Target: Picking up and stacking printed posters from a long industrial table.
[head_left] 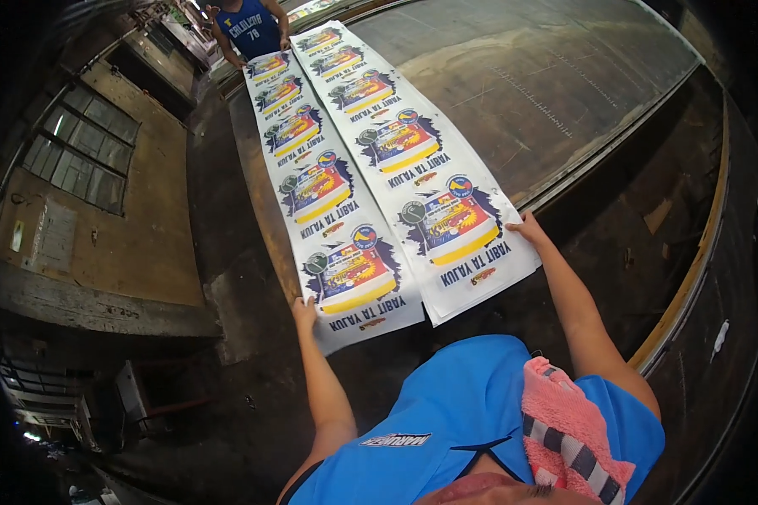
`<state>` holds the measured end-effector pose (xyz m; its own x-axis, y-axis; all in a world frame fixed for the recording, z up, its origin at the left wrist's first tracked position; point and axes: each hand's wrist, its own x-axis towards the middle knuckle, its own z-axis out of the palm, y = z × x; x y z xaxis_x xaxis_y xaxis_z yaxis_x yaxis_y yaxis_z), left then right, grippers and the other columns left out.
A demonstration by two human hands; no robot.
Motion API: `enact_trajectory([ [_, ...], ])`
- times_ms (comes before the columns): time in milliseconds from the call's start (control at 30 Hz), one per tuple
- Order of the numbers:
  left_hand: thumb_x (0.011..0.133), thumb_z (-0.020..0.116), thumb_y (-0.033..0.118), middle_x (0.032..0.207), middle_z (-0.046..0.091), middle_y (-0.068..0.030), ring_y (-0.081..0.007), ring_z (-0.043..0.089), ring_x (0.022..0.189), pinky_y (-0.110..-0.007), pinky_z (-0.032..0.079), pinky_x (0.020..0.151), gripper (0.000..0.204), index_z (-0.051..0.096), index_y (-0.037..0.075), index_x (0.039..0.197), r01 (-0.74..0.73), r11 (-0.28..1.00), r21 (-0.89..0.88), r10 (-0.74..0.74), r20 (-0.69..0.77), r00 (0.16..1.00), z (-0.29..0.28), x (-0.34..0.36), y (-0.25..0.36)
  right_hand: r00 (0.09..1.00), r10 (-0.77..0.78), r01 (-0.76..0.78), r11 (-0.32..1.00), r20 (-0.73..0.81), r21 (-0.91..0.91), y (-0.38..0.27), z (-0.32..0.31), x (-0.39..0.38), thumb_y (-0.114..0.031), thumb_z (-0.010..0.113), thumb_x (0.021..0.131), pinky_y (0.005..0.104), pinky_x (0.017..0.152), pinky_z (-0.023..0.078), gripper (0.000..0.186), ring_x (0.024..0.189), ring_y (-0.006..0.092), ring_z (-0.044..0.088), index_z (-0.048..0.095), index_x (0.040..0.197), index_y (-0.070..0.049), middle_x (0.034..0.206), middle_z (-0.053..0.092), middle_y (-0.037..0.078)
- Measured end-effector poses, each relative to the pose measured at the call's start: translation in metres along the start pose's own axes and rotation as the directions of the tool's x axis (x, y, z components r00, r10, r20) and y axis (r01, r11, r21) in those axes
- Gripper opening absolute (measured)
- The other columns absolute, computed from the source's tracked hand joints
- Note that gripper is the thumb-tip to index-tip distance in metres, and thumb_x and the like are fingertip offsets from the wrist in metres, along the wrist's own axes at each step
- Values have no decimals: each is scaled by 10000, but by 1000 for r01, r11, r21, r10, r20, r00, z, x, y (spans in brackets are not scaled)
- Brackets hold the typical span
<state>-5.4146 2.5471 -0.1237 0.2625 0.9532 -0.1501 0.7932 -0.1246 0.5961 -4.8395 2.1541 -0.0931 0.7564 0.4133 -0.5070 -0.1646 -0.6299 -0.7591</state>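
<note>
Two long white printed sheets (333, 231) lie side by side, running away from me along the left edge of a dark table. Each carries a row of repeated colourful prints in yellow, red and blue. My left hand (305, 311) grips the outer edge of the left sheet near its close end. On the right, my right hand (526, 231) pinches the outer edge of the right sheet (472, 273), whose near corner shows several layers. Both near ends overhang the table. A co-worker in a blue jersey (251, 29) holds the far end of the left sheet.
The dark table top (514, 93) stretches to the right, with a raised metal edge (615, 139). Another long table (699, 396) stands at my right. A wall with a barred window (82, 151) is on the left. A pink towel (568, 421) hangs over my shoulder.
</note>
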Motion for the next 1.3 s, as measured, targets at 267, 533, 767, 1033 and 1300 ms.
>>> enact_trajectory([
  [267,955,604,159,891,656,-106,-163,591,810,-331,482,740,189,578,-26,985,-264,908,-325,206,-203,957,-95,15,128,973,-229,231,971,-36,58,46,-5,-1,-368,809,799,345,774,525,603,886,235,635,482,1145,2,1021,631,161],
  [533,1025,523,159,953,664,-86,-107,608,850,-264,497,757,163,515,10,1090,-183,694,-697,212,-45,976,-96,-28,262,997,-71,72,994,-22,77,86,-64,-42,-389,674,912,330,615,515,507,818,179,653,482,1274,-91,995,662,101],
  [767,1022,525,177,907,614,-46,-104,544,816,-288,472,725,154,540,26,1045,-59,821,-569,119,69,991,47,-60,263,995,3,16,980,-99,196,151,-126,-73,-273,660,917,289,617,491,398,789,130,637,525,1255,-114,992,674,56],
  [1033,923,581,259,1084,646,-275,-426,616,1046,-486,456,902,354,558,-16,1146,-84,994,76,82,42,996,182,-73,251,996,-26,47,970,-88,240,196,-178,-112,-205,648,933,255,593,465,300,746,106,625,576,1200,-89,973,671,38],
  [1300,756,608,158,956,672,-209,-374,652,894,-451,527,836,400,646,-17,1115,94,977,190,-146,282,948,205,-39,247,982,115,-72,962,-151,265,265,-240,-125,-165,645,918,263,560,465,298,703,99,629,580,1203,-105,914,673,39],
])
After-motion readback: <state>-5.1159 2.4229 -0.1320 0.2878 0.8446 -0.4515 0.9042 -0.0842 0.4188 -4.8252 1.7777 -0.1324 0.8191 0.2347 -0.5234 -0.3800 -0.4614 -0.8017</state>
